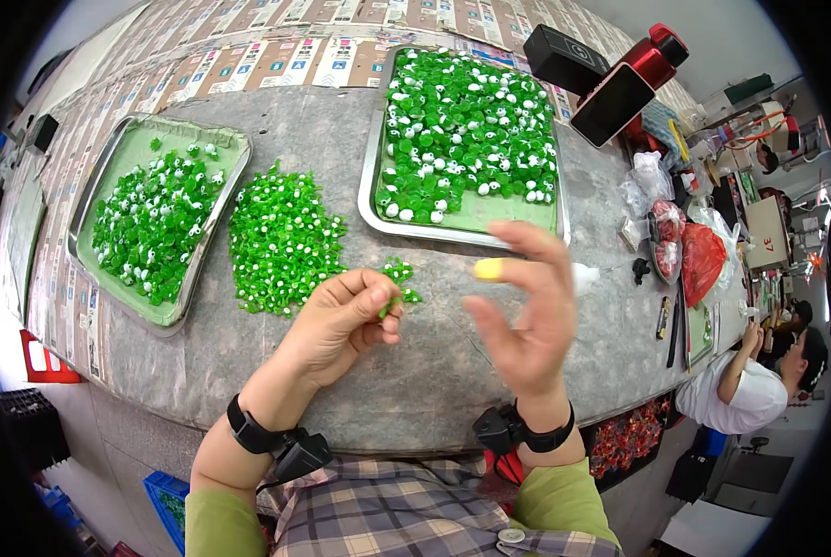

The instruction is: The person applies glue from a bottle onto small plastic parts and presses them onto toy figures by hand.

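My left hand (pixel 346 320) is closed on a small green plastic piece (pixel 387 307), most of it hidden by the fingers. To its right my right hand (pixel 532 311) is raised with thumb and fingers apart, a yellow cover on one fingertip, and nothing shows in it. Just beyond the left hand lies a small cluster of green pieces (pixel 402 271). A larger heap of green pieces with white spots (pixel 281 241) spreads on the grey table cover to the left. Past my right hand stands a white bottle-like thing (pixel 583 278), partly hidden.
Metal trays of green-and-white pieces stand at the far middle (pixel 371 200) and the left (pixel 179 320). A phone (pixel 612 105), red bottle (pixel 652 56) and black box (pixel 564 58) are at the far right. Nearer lie plastic bags (pixel 703 251). A person in white (pixel 731 395) works at the right.
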`<move>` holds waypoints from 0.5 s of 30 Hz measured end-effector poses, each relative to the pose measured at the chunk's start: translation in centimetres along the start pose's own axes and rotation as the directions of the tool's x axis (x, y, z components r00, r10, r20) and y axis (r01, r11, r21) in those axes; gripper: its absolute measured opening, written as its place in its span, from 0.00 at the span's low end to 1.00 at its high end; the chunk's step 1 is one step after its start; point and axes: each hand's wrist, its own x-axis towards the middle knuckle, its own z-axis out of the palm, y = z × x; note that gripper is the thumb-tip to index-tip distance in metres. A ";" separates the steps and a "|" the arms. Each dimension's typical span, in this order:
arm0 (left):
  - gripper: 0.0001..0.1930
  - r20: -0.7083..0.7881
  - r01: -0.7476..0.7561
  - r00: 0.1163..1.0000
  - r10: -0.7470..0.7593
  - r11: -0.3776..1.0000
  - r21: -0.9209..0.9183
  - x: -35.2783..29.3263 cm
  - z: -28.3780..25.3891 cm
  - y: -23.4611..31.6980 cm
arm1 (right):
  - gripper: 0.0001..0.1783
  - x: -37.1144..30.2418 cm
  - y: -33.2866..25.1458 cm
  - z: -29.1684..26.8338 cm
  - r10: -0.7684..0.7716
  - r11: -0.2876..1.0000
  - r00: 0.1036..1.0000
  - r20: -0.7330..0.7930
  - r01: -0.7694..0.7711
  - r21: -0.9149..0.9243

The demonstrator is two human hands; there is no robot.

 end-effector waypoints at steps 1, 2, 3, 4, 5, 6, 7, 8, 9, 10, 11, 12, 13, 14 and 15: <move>0.07 -0.055 -0.032 0.998 0.030 0.999 -0.020 -0.1 0.0 0.3 | 0.10 -0.1 0.0 -1.2 0.010 1.000 0.981 -0.192 -0.009 0.006; 0.07 -0.097 -0.061 0.994 0.054 0.995 -0.073 0.1 0.2 0.4 | 0.10 -0.3 0.2 -2.7 0.018 1.000 0.925 -0.379 -0.015 0.010; 0.07 -0.142 -0.093 0.987 0.075 0.988 -0.126 0.1 0.3 0.5 | 0.09 -0.6 0.6 -4.4 0.057 0.998 0.852 -0.520 -0.065 0.002; 0.07 -0.145 -0.114 0.985 0.091 0.981 -0.159 0.2 0.3 0.7 | 0.09 -1.2 0.8 -6.0 0.189 0.979 0.738 -0.648 -0.192 0.067; 0.07 -0.141 -0.112 0.986 0.090 0.980 -0.164 0.1 0.1 0.9 | 0.09 -1.8 1.6 -7.0 0.185 0.980 0.739 -0.648 -0.192 0.061; 0.07 -0.172 -0.135 0.980 0.103 0.973 -0.187 0.1 0.0 1.0 | 0.12 -2.6 2.9 -7.9 0.294 0.946 0.714 -0.635 -0.314 0.085; 0.06 -0.202 -0.156 0.973 0.113 0.966 -0.207 0.1 -0.1 1.2 | 0.15 -3.5 4.0 -8.5 0.399 0.896 0.673 -0.623 -0.432 0.108; 0.06 -0.152 -0.147 0.982 0.111 0.958 -0.245 0.2 -0.6 1.2 | 0.15 -4.4 4.9 -8.6 0.397 0.897 0.675 -0.623 -0.430 0.105; 0.06 -0.150 -0.148 0.982 0.113 0.958 -0.247 0.3 -0.4 1.1 | 0.19 -5.3 5.8 -8.6 0.492 0.861 0.716 -0.495 -0.485 0.153; 0.06 -0.181 -0.146 0.978 0.105 0.963 -0.227 0.3 -0.3 1.1 | 0.23 -5.9 6.3 -8.3 0.576 0.816 0.738 -0.350 -0.544 0.196; 0.07 -0.212 -0.143 0.972 0.098 0.968 -0.207 0.3 -0.2 1.1 | 0.23 -6.4 6.6 -8.2 0.577 0.816 0.740 -0.346 -0.543 0.199; 0.07 -0.217 -0.147 0.971 0.102 0.968 -0.205 0.3 -0.1 1.1 | 0.26 -6.7 6.8 -8.0 0.662 0.749 0.720 -0.205 -0.648 0.143; 0.08 -0.212 -0.128 0.973 0.087 0.974 -0.189 0.3 0.1 1.1 | 0.29 -7.0 7.0 -8.0 0.739 0.674 0.671 -0.070 -0.736 0.067; 0.08 -0.207 -0.108 0.976 0.071 0.979 -0.172 0.3 0.2 1.1 | 0.29 -7.4 8.2 -8.3 0.758 0.651 0.652 -0.009 -0.758 -0.044; 0.08 -0.209 -0.108 0.975 0.072 0.980 -0.169 0.2 0.2 1.1 | 0.29 -7.8 8.4 -8.3 0.758 0.651 0.652 -0.009 -0.758 -0.041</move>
